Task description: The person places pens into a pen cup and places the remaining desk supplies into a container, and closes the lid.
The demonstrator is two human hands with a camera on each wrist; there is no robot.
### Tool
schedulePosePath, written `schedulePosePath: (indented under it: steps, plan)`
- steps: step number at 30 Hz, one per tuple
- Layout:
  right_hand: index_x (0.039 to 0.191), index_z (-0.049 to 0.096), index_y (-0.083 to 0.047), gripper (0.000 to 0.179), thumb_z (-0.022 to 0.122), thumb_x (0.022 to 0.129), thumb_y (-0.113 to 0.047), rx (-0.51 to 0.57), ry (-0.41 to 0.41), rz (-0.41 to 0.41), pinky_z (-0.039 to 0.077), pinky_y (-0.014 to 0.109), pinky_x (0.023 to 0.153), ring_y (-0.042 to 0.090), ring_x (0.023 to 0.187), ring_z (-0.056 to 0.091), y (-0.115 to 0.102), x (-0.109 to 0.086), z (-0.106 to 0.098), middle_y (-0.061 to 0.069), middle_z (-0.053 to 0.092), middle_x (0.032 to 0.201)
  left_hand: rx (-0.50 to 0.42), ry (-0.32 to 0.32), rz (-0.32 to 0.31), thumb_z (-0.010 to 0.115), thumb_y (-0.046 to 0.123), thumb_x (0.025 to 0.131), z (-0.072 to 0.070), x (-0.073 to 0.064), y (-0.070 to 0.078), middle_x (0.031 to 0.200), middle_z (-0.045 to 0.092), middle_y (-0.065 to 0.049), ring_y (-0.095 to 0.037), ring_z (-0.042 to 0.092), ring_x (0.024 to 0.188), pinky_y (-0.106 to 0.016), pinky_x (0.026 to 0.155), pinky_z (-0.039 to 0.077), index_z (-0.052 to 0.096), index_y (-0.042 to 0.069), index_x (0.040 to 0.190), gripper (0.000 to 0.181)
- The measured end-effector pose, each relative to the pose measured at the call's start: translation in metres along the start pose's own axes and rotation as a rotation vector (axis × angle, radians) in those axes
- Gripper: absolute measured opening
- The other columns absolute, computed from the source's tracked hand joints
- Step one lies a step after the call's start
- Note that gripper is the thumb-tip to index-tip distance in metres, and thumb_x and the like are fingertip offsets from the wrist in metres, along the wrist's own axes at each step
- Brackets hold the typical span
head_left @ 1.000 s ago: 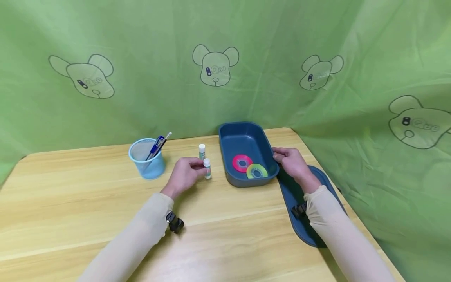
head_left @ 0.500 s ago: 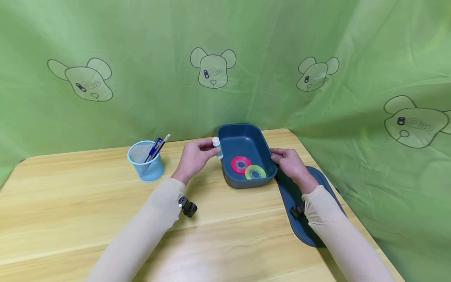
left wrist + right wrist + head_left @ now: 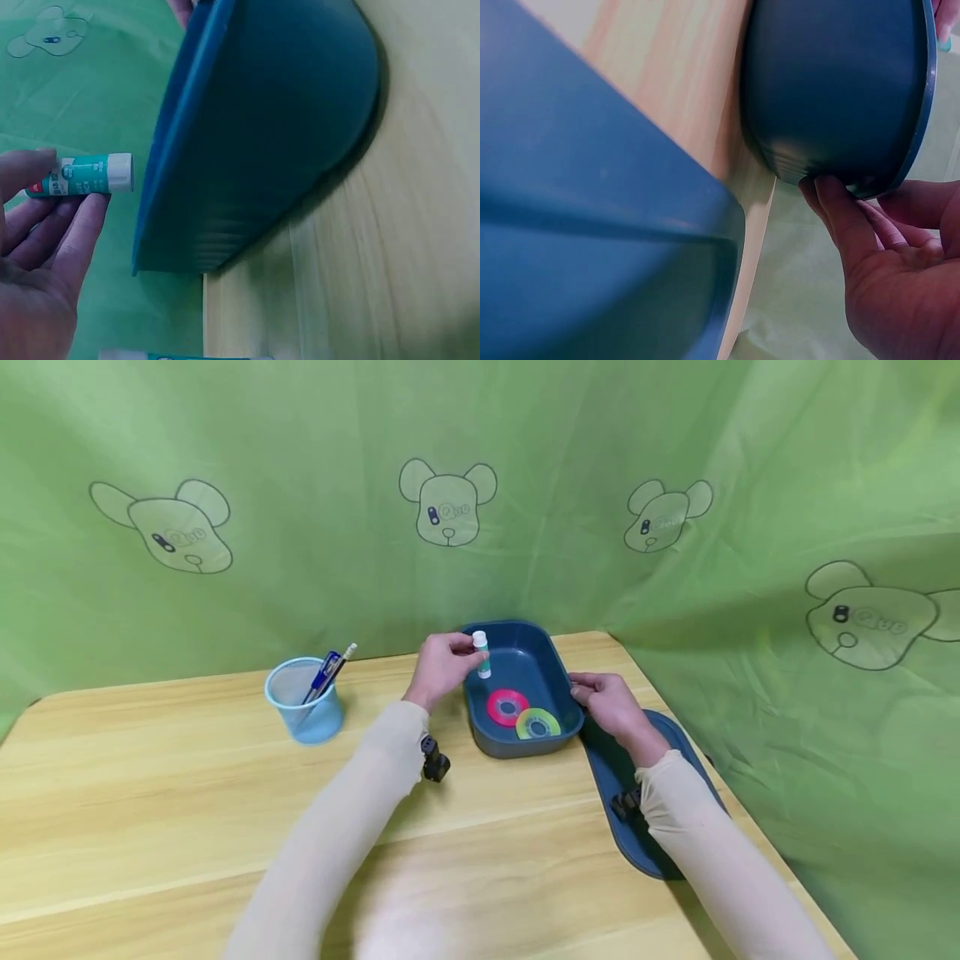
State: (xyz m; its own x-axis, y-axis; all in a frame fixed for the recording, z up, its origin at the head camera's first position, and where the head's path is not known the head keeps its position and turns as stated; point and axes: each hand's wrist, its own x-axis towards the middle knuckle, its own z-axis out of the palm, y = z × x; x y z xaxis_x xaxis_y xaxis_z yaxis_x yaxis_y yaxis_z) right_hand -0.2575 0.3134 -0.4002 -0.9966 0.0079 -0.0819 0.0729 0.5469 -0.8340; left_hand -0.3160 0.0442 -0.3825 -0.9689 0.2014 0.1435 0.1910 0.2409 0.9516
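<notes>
My left hand (image 3: 444,667) pinches a glue stick (image 3: 482,656) with a white cap and teal label between thumb and fingers. In the head view, it is upright over the left inner side of a dark blue box (image 3: 528,653). A pink ring-shaped disc (image 3: 507,707) and a yellow-green one (image 3: 537,724) lie inside the box, partly overlapping. My right hand (image 3: 609,702) holds the box's right rim, its fingers against the outer wall in the right wrist view. A second glue stick (image 3: 187,357) shows at the bottom edge of the left wrist view; the left hand hides it in the head view.
A light blue mesh pen cup (image 3: 313,720) with a blue pen (image 3: 325,672) and a pencil stands on the left. Under my right forearm lies a flat dark blue lid (image 3: 632,839), near the table's right edge. A green curtain (image 3: 315,560) hangs behind the table (image 3: 187,793).
My left hand has lifted the glue stick off the table and carried it right and back, from beside the box to over its inside. The right hand stays at the rim.
</notes>
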Motion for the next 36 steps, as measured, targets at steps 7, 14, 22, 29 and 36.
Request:
schedulePosePath:
  steps: [7,14,22,29,36]
  plan:
    - [0.142,0.044,0.008,0.042,0.045,0.103,-0.007,0.011,-0.005,0.006,0.046,0.046,0.100,0.034,0.123,0.050,0.000,-0.001,-0.001,0.026,0.051,0.138,0.058,0.017,0.009,0.073,0.014,0.090,0.013,0.019,-0.003,0.102,0.070,-0.008,-0.018,0.064,0.093,-0.026,0.082,0.054,0.072,0.001,0.111,0.025]
    - [0.142,0.044,0.008,0.042,0.045,0.103,-0.007,0.007,0.004,-0.006,0.045,0.046,0.101,0.034,0.124,0.050,0.000,0.000,-0.001,0.026,0.051,0.137,0.099,0.046,-0.003,0.073,0.014,0.091,0.020,0.033,-0.004,0.102,0.070,-0.009,-0.019,0.064,0.093,-0.027,0.082,0.055,0.072,0.000,0.111,0.025]
    - [0.142,0.044,0.007,0.042,0.045,0.103,-0.007,-0.006,0.003,-0.004,0.044,0.047,0.103,0.035,0.127,0.048,0.002,-0.003,0.000,0.027,0.049,0.140,0.180,0.039,-0.058,0.072,0.015,0.091,0.029,0.036,-0.007,0.100,0.070,-0.009,-0.019,0.064,0.091,-0.028,0.079,0.055,0.073,0.001,0.108,0.021]
    - [0.143,0.043,0.007,0.042,0.045,0.103,-0.008,-0.010,0.007,0.003,0.042,0.049,0.105,0.036,0.129,0.046,0.004,-0.004,-0.002,0.027,0.049,0.139,0.203,0.013,-0.047,0.072,0.015,0.092,0.032,0.039,-0.012,0.099,0.071,-0.008,-0.017,0.065,0.090,-0.025,0.077,0.055,0.071,0.001,0.110,0.023]
    - [0.143,0.044,0.008,0.042,0.045,0.103,-0.008,-0.001,-0.001,-0.006,0.041,0.049,0.105,0.036,0.129,0.046,0.003,-0.001,0.001,0.027,0.048,0.140,0.250,0.024,-0.057,0.071,0.013,0.092,0.027,0.039,-0.013,0.101,0.070,-0.010,-0.019,0.065,0.093,-0.027,0.083,0.054,0.069,-0.001,0.115,0.028]
